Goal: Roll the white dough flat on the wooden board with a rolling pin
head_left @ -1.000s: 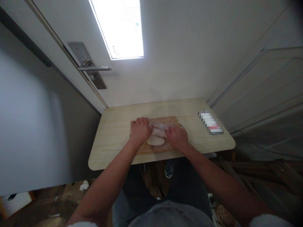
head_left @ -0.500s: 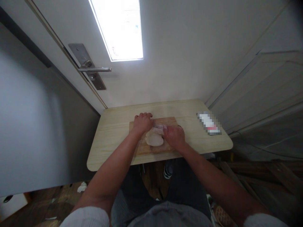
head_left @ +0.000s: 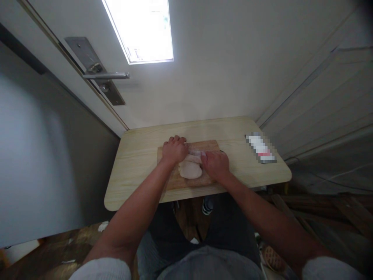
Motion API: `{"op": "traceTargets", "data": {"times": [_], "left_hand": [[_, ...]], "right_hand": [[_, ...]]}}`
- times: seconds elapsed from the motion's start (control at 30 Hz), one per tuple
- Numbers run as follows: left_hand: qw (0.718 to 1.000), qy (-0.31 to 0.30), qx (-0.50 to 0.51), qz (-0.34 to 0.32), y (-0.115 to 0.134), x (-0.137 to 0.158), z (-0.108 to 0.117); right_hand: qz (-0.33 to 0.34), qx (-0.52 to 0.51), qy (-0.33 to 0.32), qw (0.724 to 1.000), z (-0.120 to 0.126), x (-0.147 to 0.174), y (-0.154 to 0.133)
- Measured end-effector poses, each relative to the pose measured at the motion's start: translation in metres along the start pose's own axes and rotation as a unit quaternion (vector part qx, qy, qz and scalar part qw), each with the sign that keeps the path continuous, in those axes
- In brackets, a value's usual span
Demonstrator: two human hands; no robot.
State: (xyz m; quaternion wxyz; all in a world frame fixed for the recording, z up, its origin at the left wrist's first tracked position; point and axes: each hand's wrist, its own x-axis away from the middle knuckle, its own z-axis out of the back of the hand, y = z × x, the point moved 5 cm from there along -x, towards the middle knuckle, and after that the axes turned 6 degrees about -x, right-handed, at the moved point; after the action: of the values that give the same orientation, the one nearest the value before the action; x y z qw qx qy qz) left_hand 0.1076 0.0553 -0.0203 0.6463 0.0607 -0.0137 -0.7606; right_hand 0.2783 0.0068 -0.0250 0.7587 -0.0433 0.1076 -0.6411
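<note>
A flattened piece of pale dough [head_left: 190, 170] lies on a wooden cutting board [head_left: 180, 183] dusted with flour. Across the dough's far edge runs a pale rolling pin [head_left: 193, 157], with only its middle showing between my hands. My left hand [head_left: 175, 149] is closed over the pin's left part, its knuckles toward the door. On the other side my right hand [head_left: 216, 165] wraps the pin's right part, thumb pointing inward along it. Both hands hide the ends of the pin.
The board rests on a small light-wood table [head_left: 131, 167] pushed against a door with a metal handle [head_left: 107, 76]. A blurred-out flat object [head_left: 260, 147] lies at the table's right. Wooden beams [head_left: 326, 210] stand low on the right.
The view has shifted slightly, moving the door handle up and left in the picture. Both hands keep their hold on the rolling pin, with little visible movement over the dough.
</note>
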Motion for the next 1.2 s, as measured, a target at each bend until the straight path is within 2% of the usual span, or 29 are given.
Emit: {"op": "traceTargets", "data": {"times": [0.1, 0.3, 0.53, 0.8, 1.03, 1.2], "left_hand": [[1.000, -0.001, 0.010, 0.009, 0.000, 0.002, 0.007], [1.000, 0.005, -0.001, 0.001, 0.004, 0.013, 0.023], [0.998, -0.055, -0.027, -0.011, 0.005, 0.019, 0.015], [0.999, 0.019, -0.043, -0.024, 0.002, 0.027, 0.005], [0.998, 0.046, -0.043, -0.024, 0.003, 0.028, 0.005], [0.998, 0.042, -0.038, -0.014, 0.002, 0.036, 0.006]], "right_hand": [[0.006, -0.003, -0.004, 1.000, 0.000, -0.002, 0.003], [0.060, -0.010, -0.003, 0.998, 0.002, 0.005, -0.002], [0.080, -0.009, 0.027, 0.996, -0.002, 0.009, -0.006], [0.089, -0.006, 0.052, 0.995, -0.004, 0.009, -0.006], [0.103, -0.013, 0.065, 0.992, -0.006, 0.008, -0.006], [0.118, -0.025, 0.076, 0.990, 0.001, 0.011, -0.006]]}}
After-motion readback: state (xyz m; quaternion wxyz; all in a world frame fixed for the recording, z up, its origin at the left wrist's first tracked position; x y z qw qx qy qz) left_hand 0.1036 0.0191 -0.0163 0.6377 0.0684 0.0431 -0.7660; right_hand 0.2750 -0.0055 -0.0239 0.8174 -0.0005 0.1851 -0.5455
